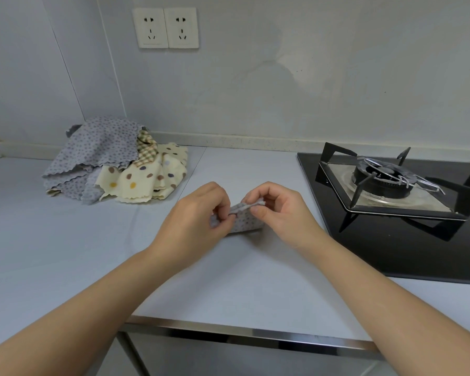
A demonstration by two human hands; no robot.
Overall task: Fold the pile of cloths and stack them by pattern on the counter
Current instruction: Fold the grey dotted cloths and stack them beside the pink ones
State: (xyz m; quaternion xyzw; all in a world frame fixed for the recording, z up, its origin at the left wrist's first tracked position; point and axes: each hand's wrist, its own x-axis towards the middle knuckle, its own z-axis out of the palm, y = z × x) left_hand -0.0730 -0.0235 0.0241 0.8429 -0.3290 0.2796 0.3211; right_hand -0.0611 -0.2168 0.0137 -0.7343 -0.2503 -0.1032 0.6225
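A pale bench [65, 253] is set against a pale wall, on which a pair of sockets [165, 27] is mounted above the back edge. Near the middle of the bench a small grey dotted cloth [246, 218] is held, its lower part apparently resting on the surface. Its upper edge is pinched at one end by the left hand [196, 213] and at the other by the right hand [277, 210], thumb against forefinger in each case, the other fingers being curled. The cloth appears already doubled over, and the two-ended grip is judged to serve for lining up the layers and keeping the fold taut. Towards the back left corner the pile of cloths [114, 164] is heaped loosely: grey dotted pieces are draped on top, a checked cloth [146, 150] is tucked beneath them, and cream spotted cloths [147, 180] spill towards the middle. The pile is well apart from the hands, so working room is left between. Along the right edge a black gas hob [391, 185] with its pan support is set, near the right hand; it is judged the one obstacle, limiting where stacks can be laid on that side.
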